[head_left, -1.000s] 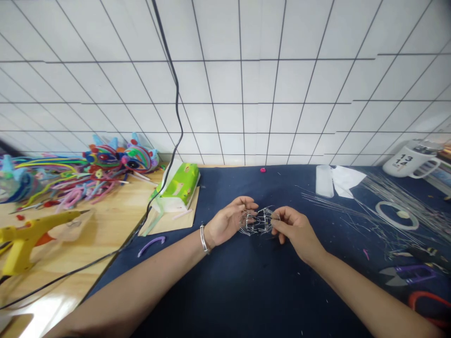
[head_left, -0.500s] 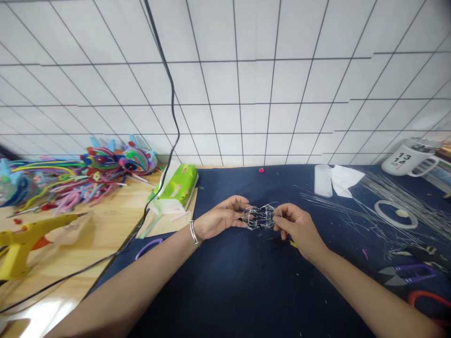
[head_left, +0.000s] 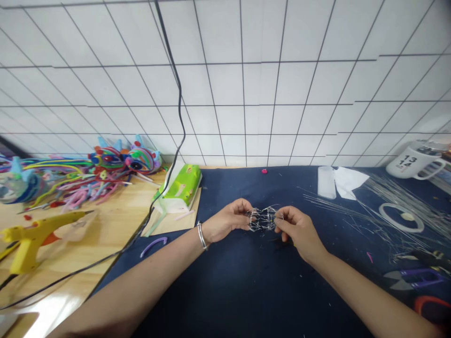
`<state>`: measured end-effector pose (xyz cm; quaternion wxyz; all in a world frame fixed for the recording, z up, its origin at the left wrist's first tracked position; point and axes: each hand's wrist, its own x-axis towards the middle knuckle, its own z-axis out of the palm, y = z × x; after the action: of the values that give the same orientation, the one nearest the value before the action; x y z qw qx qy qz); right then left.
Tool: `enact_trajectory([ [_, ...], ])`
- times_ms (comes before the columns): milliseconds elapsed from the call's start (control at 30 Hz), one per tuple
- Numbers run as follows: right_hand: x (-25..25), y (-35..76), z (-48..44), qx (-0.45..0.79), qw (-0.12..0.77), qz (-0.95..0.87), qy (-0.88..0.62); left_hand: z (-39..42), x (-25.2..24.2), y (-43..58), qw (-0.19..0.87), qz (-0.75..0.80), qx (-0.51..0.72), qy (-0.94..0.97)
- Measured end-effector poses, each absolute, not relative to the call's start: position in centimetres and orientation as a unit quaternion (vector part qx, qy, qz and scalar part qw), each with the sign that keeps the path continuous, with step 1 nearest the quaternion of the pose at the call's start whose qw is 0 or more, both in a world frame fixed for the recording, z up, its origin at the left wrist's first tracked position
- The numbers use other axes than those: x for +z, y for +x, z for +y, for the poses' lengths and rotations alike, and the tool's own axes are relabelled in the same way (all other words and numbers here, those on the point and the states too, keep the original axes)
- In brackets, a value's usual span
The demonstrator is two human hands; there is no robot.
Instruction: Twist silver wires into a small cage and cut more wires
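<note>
A small openwork wire frame (head_left: pixel 261 219), silvery and made of two rounded cage-like halves joined at a narrow middle, is held up over the dark blue cloth (head_left: pixel 246 281). My left hand (head_left: pixel 232 219), with a silver bangle on its wrist, grips the left half between thumb and fingers. On the other side, my right hand (head_left: pixel 296 229) pinches the right end of the frame with thumb and forefinger. Fingers partly hide both ends of the wire.
Loose wires (head_left: pixel 398 206), a clear ring (head_left: pixel 401 217), purple-handled snips (head_left: pixel 414 278) and a white mug (head_left: pixel 415 159) lie to the right. At left are a yellow glue gun (head_left: pixel 38 234), colourful pipe cleaners (head_left: pixel 84 180), a green tissue pack (head_left: pixel 183 183) and a black cable (head_left: pixel 182 112).
The whole view has shifted slightly, so things appear a little farther right. Both hands keep hold of the wire frame, which has turned slightly.
</note>
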<state>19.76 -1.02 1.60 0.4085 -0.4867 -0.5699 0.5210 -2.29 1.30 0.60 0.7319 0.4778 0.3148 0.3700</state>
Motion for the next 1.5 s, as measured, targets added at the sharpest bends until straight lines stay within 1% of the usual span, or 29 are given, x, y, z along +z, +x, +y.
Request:
enact_trajectory([
  [133,1.6,19.5,-1.0,0.526,0.411,-0.567,-0.482,1.0,0.6,-1.9,0.729,0.332,0.373,0.468],
  [467,1.3,19.8,-0.8,0.566,0.414,-0.520,-0.487,0.9,0.2,-1.3,0.690,0.338,0.428,0.477],
  [700,1.3,19.9,-0.7,0.565,0.402,-0.530,-0.488,1.0,0.6,-1.4,0.630,0.323,0.460,0.536],
  [867,1.4,20.2,-0.6,0.559,0.391,-0.549,-0.483,1.2,1.0,-1.7,0.610,0.316,0.463,0.560],
  [1033,1.6,20.0,-0.6,0.530,0.395,-0.582,-0.474,1.0,1.9,-1.7,0.600,0.335,0.441,0.577],
  [1167,1.9,19.5,-1.0,0.515,0.409,-0.604,-0.451,0.4,3.7,-1.9,0.572,0.374,0.408,0.605],
  [1267,1.8,19.2,-1.5,0.501,0.403,-0.619,-0.450,-0.2,5.2,-1.9,0.555,0.393,0.404,0.611],
  [1333,1.6,18.8,-1.9,0.475,0.403,-0.641,-0.449,-0.5,6.0,-1.8,0.547,0.400,0.414,0.608],
  [1500,1.3,18.1,-2.8,0.358,0.452,-0.676,-0.458,-1.3,6.7,-1.1,0.566,0.402,0.432,0.576],
])
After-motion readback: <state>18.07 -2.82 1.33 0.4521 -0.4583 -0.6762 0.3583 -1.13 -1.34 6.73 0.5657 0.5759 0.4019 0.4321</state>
